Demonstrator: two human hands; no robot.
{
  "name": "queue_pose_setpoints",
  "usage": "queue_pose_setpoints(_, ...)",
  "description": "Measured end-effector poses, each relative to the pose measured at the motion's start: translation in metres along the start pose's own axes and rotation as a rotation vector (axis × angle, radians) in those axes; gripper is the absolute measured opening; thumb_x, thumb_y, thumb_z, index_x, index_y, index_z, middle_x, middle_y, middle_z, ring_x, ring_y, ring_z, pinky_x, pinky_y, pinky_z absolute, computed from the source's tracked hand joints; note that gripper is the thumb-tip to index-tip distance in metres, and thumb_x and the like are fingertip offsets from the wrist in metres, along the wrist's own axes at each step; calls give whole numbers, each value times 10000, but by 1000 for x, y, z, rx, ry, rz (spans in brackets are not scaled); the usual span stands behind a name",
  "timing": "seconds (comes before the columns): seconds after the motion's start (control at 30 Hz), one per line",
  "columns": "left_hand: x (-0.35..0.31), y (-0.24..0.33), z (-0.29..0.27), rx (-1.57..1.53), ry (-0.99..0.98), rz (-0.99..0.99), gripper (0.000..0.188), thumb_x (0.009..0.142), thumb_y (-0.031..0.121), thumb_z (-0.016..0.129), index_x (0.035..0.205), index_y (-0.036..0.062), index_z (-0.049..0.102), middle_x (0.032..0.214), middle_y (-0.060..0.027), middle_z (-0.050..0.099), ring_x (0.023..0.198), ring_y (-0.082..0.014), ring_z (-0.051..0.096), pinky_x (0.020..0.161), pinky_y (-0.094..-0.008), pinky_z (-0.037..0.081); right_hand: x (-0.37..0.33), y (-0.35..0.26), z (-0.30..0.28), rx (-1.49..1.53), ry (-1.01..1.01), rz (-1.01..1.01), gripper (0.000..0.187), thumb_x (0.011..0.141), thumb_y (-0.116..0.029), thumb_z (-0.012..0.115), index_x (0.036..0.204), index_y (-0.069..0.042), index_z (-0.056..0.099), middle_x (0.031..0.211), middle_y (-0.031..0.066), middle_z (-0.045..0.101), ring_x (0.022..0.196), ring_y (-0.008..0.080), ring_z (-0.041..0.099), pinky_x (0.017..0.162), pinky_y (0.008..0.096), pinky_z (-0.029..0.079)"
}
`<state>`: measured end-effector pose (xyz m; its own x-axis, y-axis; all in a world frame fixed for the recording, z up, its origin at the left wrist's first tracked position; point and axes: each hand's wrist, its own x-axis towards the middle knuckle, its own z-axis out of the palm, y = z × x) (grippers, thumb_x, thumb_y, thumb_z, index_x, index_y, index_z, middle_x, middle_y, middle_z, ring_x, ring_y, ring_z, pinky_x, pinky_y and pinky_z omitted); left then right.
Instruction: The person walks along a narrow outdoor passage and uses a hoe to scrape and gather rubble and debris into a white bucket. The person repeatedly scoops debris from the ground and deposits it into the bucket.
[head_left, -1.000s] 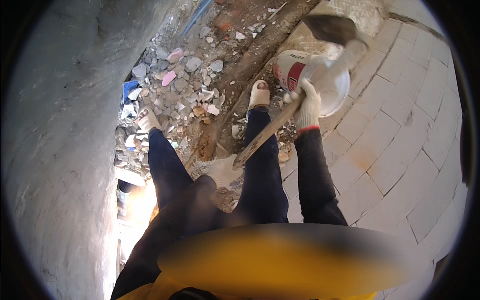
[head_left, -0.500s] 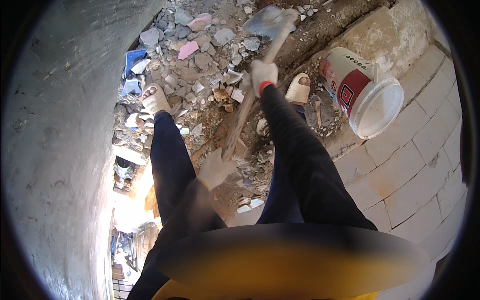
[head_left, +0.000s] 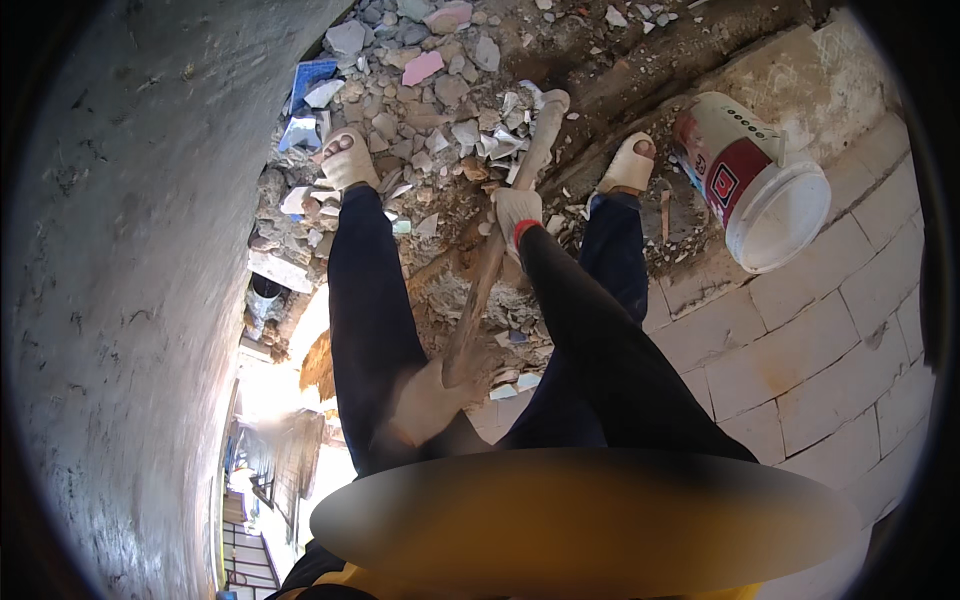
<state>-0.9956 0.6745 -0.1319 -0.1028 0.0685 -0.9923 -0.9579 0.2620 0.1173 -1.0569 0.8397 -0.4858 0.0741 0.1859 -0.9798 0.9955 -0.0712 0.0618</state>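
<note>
Both my gloved hands are closed around the long wooden handle of a hoe (head_left: 478,300), which slants up and to the right across the rubble between my feet. My right hand (head_left: 518,212), in a pale glove with a red cuff, grips the handle toward its far end. Nearer my body, my left hand (head_left: 425,400) holds the near end and is smeared by motion. The hoe's far end rests low over the broken tiles and stones (head_left: 450,90); its blade is hard to make out among the shards.
My sandalled feet stand on either side of the handle. A white and red plastic bucket (head_left: 750,180) lies tipped on its side at the right, by a pale tiled floor (head_left: 800,330). A grey wall (head_left: 150,250) rises along the left. Blue tile pieces (head_left: 310,80) lie beside it.
The hoe has been drawn toward my body, its blade dropping from above the dirt into the rubble. Both hands moved nearer; the view shifted slightly.
</note>
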Motion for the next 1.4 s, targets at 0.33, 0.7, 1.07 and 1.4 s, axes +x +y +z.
queue_pose_setpoints(0.33, -52, 24, 3, -425, -179, -312, 272, 960, 279, 717, 1050, 42, 617, 760, -17, 573, 601, -107, 552, 547, -282, 446, -8, 34, 29, -214, -155, -19, 154, 989, -122, 644, 905, 7, 641, 678, 112, 601, 650, 339, 700, 572, 514, 623)
queue_pose_setpoints(0.7, -118, 92, 36, -1299, -569, -335, 423, 1117, 397, 617, 1372, 60, 603, 895, -9, 619, 709, -109, 600, 626, -267, 544, -131, -69, -39, -123, -236, -7, 124, 917, -77, 718, 1005, -9, 663, 798, 87, 605, 615, 241, 625, 621, 443, 650)
queue_pose_setpoints(1.07, -198, 164, 66, -1032, -1148, -274, 363, 1104, 288, 631, 1348, 21, 604, 1076, -179, 737, 1028, -320, 746, 878, -451, 622, -288, -154, -157, 45, -312, -261, 131, 973, -162, 667, 953, -84, 563, 676, 37, 594, 494, 194, 572, 471, 369, 528)
queue_pose_setpoints(1.4, -303, 224, 144, -561, -1549, -78, 289, 1063, 295, 701, 1162, 26, 658, 963, -46, 676, 852, -126, 649, 697, -266, 525, -453, -186, -330, 433, -386, -415, 150, 1015, -189, 663, 934, -98, 574, 663, -17, 556, 461, 151, 547, 417, 302, 510)
